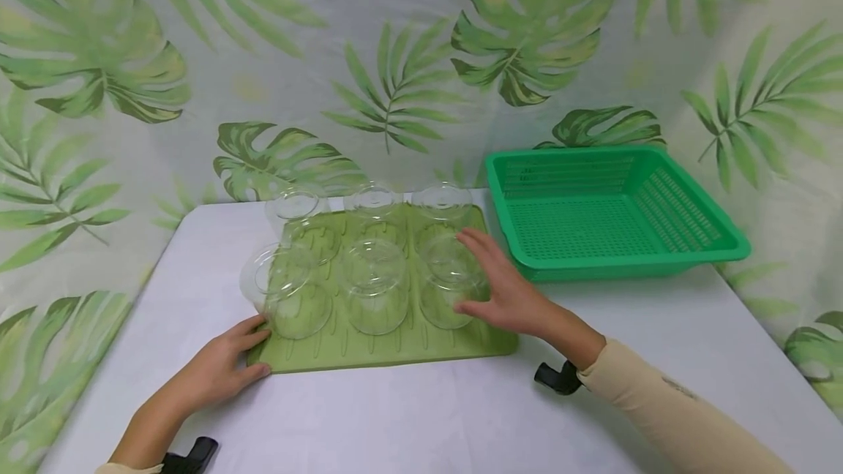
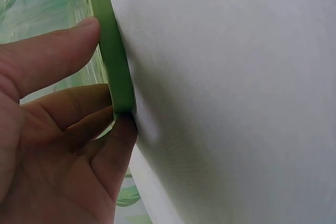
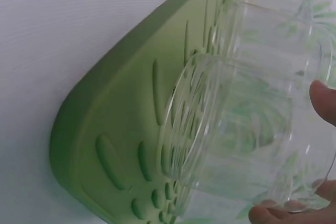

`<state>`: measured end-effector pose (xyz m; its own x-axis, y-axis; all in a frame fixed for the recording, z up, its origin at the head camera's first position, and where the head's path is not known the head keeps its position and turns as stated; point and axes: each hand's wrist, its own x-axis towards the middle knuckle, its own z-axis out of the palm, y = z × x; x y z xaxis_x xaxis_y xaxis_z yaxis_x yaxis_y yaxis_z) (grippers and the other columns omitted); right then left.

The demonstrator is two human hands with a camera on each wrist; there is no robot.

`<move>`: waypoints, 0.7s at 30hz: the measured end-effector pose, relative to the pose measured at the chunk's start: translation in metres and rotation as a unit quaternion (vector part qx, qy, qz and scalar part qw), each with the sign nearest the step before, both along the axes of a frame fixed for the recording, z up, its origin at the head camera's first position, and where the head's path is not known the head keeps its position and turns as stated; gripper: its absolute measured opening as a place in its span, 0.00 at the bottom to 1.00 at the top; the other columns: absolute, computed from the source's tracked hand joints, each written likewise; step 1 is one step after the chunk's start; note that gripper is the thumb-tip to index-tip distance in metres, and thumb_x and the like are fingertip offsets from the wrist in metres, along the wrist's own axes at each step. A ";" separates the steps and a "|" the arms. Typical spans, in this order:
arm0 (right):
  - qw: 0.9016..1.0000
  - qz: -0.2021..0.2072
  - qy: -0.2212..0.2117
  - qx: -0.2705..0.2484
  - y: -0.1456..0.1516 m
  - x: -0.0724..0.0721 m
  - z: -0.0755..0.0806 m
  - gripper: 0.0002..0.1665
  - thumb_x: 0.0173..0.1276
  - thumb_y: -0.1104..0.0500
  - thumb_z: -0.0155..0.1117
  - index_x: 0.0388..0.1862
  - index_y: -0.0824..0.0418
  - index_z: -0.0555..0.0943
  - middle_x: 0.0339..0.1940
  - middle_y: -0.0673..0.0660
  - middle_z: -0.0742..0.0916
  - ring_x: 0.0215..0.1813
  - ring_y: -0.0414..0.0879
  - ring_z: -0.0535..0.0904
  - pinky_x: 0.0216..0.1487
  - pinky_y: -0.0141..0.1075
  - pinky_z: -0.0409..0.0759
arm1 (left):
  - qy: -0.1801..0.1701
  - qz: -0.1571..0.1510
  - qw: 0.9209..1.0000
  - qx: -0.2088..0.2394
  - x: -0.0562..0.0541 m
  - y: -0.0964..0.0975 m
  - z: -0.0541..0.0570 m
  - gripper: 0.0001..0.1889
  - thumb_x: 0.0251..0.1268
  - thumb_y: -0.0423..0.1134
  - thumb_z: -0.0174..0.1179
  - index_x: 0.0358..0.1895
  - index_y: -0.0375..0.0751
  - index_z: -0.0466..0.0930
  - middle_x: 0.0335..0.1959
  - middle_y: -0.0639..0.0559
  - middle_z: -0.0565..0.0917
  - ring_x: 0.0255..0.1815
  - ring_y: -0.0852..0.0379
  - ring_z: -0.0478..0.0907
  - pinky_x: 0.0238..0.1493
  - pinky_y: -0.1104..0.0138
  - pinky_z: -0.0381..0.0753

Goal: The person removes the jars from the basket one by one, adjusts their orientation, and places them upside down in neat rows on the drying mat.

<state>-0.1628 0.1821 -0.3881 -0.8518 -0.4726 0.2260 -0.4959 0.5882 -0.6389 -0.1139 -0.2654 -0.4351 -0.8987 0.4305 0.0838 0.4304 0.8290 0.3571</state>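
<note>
Several clear, round glass containers stand in two rows of three on a green drying mat [image 1: 421, 353] with raised ridges. My left hand [image 1: 227, 364] holds the mat's front left corner, the thumb on one side and the fingers on the other, as the left wrist view shows close up. Around the front right glass container [image 3: 252, 129] my right hand [image 1: 510, 291] is spread, thumb in front and fingers behind. Through the glass, fingertips [image 3: 294, 205] show in the right wrist view; whether they touch it is unclear. Beside it stands the front middle glass container [image 1: 374, 298].
A green perforated plastic basket [image 1: 632, 269] stands at the right rear, close to the mat. The white table [image 1: 408, 415] meets a leaf-printed curtain [image 1: 421, 79] at the back. A black wrist mount [image 1: 557, 377] sits on each arm.
</note>
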 end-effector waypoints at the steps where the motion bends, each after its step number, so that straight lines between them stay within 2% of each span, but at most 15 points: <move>1: 1.000 0.002 -0.002 0.000 -0.001 0.000 0.000 0.61 0.55 0.58 0.78 0.80 0.61 0.51 0.81 0.61 0.55 0.81 0.61 0.53 0.72 0.63 0.67 | 0.004 0.000 1.000 0.000 0.001 -0.001 0.000 0.27 0.53 0.38 0.72 0.54 0.23 0.80 0.64 0.30 0.75 0.64 0.31 0.75 0.59 0.43 0.76; 7: 1.000 0.000 -0.001 0.008 -0.004 0.000 0.002 0.62 0.54 0.57 0.77 0.81 0.59 0.49 0.82 0.62 0.53 0.81 0.61 0.51 0.71 0.65 0.66 | 0.012 -0.001 1.000 0.004 0.002 -0.002 -0.001 0.27 0.53 0.39 0.72 0.55 0.24 0.81 0.64 0.32 0.76 0.64 0.32 0.75 0.58 0.47 0.77; 10: 1.000 -0.005 -0.002 0.010 -0.005 -0.001 0.001 0.64 0.53 0.56 0.78 0.81 0.58 0.49 0.82 0.62 0.53 0.82 0.62 0.50 0.72 0.66 0.64 | 0.010 0.002 1.000 0.003 0.002 -0.003 -0.002 0.27 0.53 0.39 0.72 0.55 0.25 0.81 0.65 0.32 0.76 0.64 0.33 0.75 0.58 0.47 0.77; 13: 0.999 -0.009 0.022 0.021 -0.005 -0.001 0.001 0.64 0.53 0.53 0.78 0.81 0.57 0.48 0.82 0.63 0.52 0.82 0.63 0.49 0.73 0.68 0.59 | 0.008 0.001 1.000 0.006 0.001 -0.005 -0.001 0.27 0.53 0.39 0.72 0.55 0.25 0.81 0.65 0.32 0.76 0.64 0.33 0.75 0.58 0.45 0.76; 15: 0.997 -0.010 0.067 0.030 -0.003 0.003 0.004 0.63 0.53 0.50 0.78 0.80 0.59 0.50 0.82 0.64 0.53 0.81 0.63 0.49 0.74 0.69 0.55 | 0.001 0.007 1.000 0.014 0.000 -0.007 0.002 0.27 0.54 0.38 0.72 0.56 0.26 0.81 0.65 0.33 0.76 0.63 0.34 0.77 0.58 0.45 0.77; 17: 0.990 -0.015 0.131 0.041 0.002 0.010 0.011 0.58 0.57 0.45 0.74 0.79 0.61 0.54 0.81 0.64 0.56 0.81 0.64 0.50 0.73 0.69 0.55 | 0.002 0.019 1.000 0.021 0.001 -0.013 0.007 0.26 0.56 0.37 0.71 0.57 0.27 0.80 0.66 0.35 0.76 0.59 0.36 0.80 0.56 0.46 0.79; 19: 0.980 -0.021 0.196 0.037 0.011 0.020 0.021 0.51 0.63 0.38 0.68 0.75 0.63 0.62 0.79 0.65 0.61 0.80 0.64 0.53 0.75 0.64 0.55 | 0.006 0.039 0.999 0.036 0.003 -0.021 0.014 0.25 0.58 0.36 0.70 0.58 0.28 0.80 0.65 0.37 0.77 0.56 0.36 0.82 0.53 0.48 0.82; 21: 0.967 -0.027 0.254 0.017 0.024 0.030 0.031 0.43 0.68 0.35 0.60 0.68 0.66 0.70 0.73 0.66 0.70 0.79 0.62 0.57 0.78 0.56 0.56 | 0.026 0.058 0.997 0.051 0.007 -0.030 0.021 0.23 0.58 0.35 0.70 0.57 0.29 0.81 0.64 0.38 0.78 0.52 0.37 0.84 0.50 0.50 0.84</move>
<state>-0.1327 0.2064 -0.3568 -0.6586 -0.4442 0.6075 -0.7083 0.6384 -0.3011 -0.1067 -0.2950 -0.4141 -0.9351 0.3115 0.1690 0.3543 0.8348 0.4213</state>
